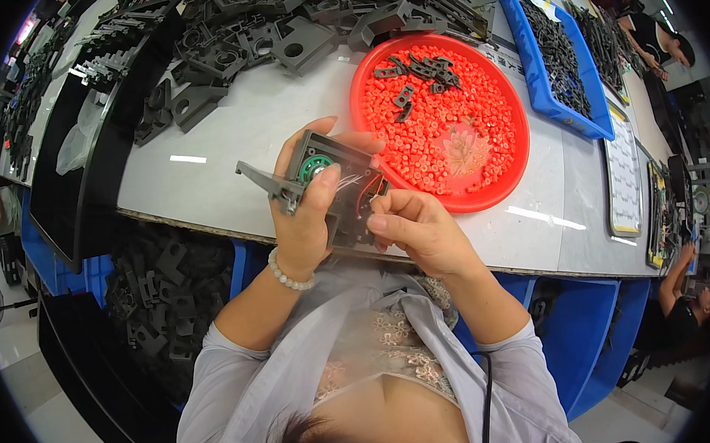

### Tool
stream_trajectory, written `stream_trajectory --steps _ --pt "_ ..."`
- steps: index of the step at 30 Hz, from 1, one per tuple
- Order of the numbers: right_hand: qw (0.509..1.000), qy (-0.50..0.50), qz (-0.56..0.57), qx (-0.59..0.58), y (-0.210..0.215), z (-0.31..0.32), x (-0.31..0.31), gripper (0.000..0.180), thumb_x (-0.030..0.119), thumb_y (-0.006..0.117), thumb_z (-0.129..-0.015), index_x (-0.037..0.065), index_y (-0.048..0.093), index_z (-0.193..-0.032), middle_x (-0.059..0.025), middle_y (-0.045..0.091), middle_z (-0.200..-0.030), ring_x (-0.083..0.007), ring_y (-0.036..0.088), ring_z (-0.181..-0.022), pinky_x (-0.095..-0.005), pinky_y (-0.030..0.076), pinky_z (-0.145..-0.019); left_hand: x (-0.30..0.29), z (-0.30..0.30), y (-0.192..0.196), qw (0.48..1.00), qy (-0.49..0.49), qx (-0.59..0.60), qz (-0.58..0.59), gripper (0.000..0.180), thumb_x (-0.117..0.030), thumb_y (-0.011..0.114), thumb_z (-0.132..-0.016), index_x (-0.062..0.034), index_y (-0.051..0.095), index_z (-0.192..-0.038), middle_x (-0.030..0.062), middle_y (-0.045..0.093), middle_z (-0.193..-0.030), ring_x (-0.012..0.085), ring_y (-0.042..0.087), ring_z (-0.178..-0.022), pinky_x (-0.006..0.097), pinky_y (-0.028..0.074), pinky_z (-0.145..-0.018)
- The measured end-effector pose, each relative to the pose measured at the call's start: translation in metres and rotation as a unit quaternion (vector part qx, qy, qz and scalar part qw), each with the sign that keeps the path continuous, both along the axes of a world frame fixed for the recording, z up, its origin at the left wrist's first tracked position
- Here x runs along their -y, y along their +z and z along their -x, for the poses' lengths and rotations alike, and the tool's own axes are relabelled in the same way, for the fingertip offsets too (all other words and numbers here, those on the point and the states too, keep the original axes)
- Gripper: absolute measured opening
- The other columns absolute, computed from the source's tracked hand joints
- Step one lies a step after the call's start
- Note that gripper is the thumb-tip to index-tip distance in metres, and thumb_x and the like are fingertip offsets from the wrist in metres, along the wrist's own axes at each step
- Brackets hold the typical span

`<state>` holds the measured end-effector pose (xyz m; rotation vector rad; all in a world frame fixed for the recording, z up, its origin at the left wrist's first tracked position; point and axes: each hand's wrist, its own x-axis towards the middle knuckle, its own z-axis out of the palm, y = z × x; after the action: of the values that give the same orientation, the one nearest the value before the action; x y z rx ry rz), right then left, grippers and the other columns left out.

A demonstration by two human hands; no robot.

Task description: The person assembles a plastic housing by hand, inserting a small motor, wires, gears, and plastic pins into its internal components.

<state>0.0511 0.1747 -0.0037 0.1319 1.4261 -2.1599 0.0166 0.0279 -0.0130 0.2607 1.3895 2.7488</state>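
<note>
My left hand, with a beaded bracelet at the wrist, grips an open dark grey plastic housing over the table's front edge. Inside the housing sits a round green part, with thin pale wires beside my thumb. A grey flap-like piece sticks out at the left. My right hand has thumb and fingers pinched together at the housing's right side, close to thin red wires. Whatever lies between those fingertips is hidden.
Beyond my right hand stands a red basin of small red pieces, some dark parts on top. Grey plastic parts heap along the back. A black bin stands left, a blue crate right. Other people work at the far right.
</note>
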Motion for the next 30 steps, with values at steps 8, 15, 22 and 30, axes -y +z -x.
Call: stream_trajectory --steps 8,15,22,30 --pt "0.998 -0.041 0.042 0.032 -0.002 -0.004 0.007 0.017 0.020 0.065 -0.082 0.006 0.057 -0.079 0.0028 0.052 -0.068 -0.0052 0.046 -0.063 -0.0191 0.035 -0.058 0.002 -0.005 0.001 0.997 0.010 -0.039 0.067 0.045 -0.016 0.047 -0.085 0.0002 0.036 -0.125 0.0237 0.054 -0.109 0.0297 0.057 -0.099 0.038 0.051 -0.084" --pt "0.991 -0.073 0.093 0.069 -0.011 -0.001 0.012 0.017 0.019 0.065 -0.082 0.005 0.057 -0.081 0.0018 0.053 -0.068 -0.0062 0.048 -0.061 -0.0185 0.037 -0.056 0.001 0.001 -0.006 0.994 0.023 -0.088 0.062 0.040 -0.002 0.045 -0.086 0.0023 0.036 -0.124 0.0205 0.056 -0.110 0.0218 0.057 -0.101 0.032 0.047 -0.087" --pt "0.992 -0.108 0.008 -0.057 -0.028 -0.005 0.013 0.014 0.012 0.064 -0.083 0.003 0.055 -0.088 -0.0017 0.057 -0.081 -0.0099 0.056 -0.070 -0.0232 0.047 -0.064 0.003 -0.007 0.018 0.972 0.076 -0.118 0.186 0.030 0.001 0.045 -0.087 -0.0007 0.041 -0.116 0.0114 0.056 -0.107 0.0119 0.056 -0.083 0.025 0.049 -0.072" --pt "0.990 -0.077 0.057 -0.098 -0.018 -0.006 0.025 0.035 0.007 0.062 -0.082 -0.003 0.049 -0.113 -0.0029 0.057 -0.089 -0.0085 0.055 -0.074 -0.0210 0.046 -0.067 0.003 -0.013 0.005 0.997 0.051 -0.052 0.032 0.031 -0.004 0.050 -0.089 -0.0003 0.042 -0.119 0.0099 0.057 -0.109 0.0118 0.053 -0.099 0.027 0.044 -0.087"
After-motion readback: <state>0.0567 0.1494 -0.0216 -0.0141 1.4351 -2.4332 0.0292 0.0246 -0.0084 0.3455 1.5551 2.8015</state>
